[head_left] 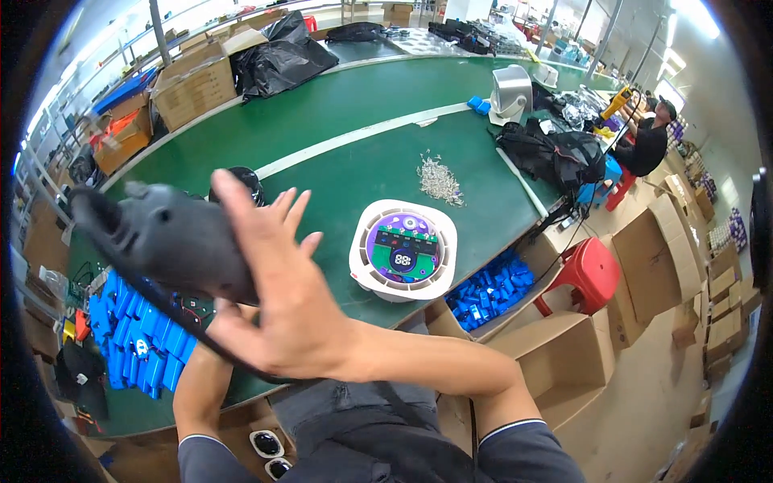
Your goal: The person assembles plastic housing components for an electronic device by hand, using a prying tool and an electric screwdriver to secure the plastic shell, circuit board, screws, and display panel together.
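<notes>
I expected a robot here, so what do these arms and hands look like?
The right hand and partly hidden left hand show no gloves. Bare forearms emerge from short dark fabric sleeves, each with a thin white stripe.

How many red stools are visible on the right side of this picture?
2: one red stool stands right of the blue packs; another is under the seated worker. More may be hidden.

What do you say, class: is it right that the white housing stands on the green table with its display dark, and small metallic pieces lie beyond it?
Not quite: the display is lit, showing white digits, as the head view shows. The white housing does stand on the green table, with small metallic pieces beyond it.
</notes>
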Tool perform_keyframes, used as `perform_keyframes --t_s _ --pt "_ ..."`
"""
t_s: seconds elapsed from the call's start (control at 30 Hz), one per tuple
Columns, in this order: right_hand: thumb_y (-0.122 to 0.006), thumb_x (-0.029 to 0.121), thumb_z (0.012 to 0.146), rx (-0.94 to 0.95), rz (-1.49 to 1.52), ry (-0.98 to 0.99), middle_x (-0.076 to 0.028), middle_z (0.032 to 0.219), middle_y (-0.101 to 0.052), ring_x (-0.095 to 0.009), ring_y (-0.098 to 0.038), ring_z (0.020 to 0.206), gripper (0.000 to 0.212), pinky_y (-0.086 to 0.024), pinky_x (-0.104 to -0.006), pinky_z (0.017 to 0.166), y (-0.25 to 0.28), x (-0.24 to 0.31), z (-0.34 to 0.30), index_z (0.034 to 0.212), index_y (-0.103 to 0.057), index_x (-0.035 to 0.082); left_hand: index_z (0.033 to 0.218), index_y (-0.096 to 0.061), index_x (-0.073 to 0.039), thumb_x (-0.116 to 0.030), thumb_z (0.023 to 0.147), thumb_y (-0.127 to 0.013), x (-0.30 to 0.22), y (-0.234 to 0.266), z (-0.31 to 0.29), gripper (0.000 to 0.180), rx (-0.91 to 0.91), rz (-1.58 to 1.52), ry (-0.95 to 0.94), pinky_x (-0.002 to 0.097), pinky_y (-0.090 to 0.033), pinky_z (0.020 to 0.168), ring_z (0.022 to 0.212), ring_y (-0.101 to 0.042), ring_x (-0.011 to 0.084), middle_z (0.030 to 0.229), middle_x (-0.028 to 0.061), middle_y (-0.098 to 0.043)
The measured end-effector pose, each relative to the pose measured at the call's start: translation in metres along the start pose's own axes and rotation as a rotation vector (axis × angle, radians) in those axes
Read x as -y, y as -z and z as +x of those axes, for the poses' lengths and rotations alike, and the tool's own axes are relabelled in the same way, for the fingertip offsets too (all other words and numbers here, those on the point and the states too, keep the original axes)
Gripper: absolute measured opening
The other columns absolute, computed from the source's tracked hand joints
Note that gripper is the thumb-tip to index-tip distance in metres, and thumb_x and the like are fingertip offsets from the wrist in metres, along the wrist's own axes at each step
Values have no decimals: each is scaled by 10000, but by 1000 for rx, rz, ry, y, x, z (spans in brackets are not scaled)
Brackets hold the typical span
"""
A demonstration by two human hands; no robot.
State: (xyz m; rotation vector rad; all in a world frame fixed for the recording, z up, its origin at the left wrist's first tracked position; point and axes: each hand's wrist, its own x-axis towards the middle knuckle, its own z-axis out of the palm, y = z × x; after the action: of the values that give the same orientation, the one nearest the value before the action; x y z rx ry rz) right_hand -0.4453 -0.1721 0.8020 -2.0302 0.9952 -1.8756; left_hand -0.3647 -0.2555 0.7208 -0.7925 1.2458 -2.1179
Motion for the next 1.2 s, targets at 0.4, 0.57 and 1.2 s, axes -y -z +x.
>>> perform_keyframes --t_s 0.4,0.57,1.2 --pt "-793 337 748 -107 119 -435 -50 858 -558 -133 -585 604 900 -533 -286 582 149 32 -6 1386 -284 -43 1486 -215 -117 -721 552 -738 42 34 73 1229 -343 -2203 -724 642 -173 1086 1393 -147 478 1494 306 -178" --pt "-832 259 719 -196 -62 -274 -43 833 -573 -112 -578 617 927 -496 -245 569 164 20 -4 1405 -283 -41 1488 -199 -121 -651 532 -787 33 28 72 1241 -330 -2223 -703 593 -211 1099 1398 -174 440 1499 292 -178" --pt "-612 50 763 -216 182 -334 -72 733 -539 -123 -501 484 423 -419 -246 451 102 -22 27 1145 -451 -30 1453 -251 -28 -667 662 -696 23 43 0 1110 -225 -2390 33 658 -168 1064 1343 -234 522 1395 369 -291"
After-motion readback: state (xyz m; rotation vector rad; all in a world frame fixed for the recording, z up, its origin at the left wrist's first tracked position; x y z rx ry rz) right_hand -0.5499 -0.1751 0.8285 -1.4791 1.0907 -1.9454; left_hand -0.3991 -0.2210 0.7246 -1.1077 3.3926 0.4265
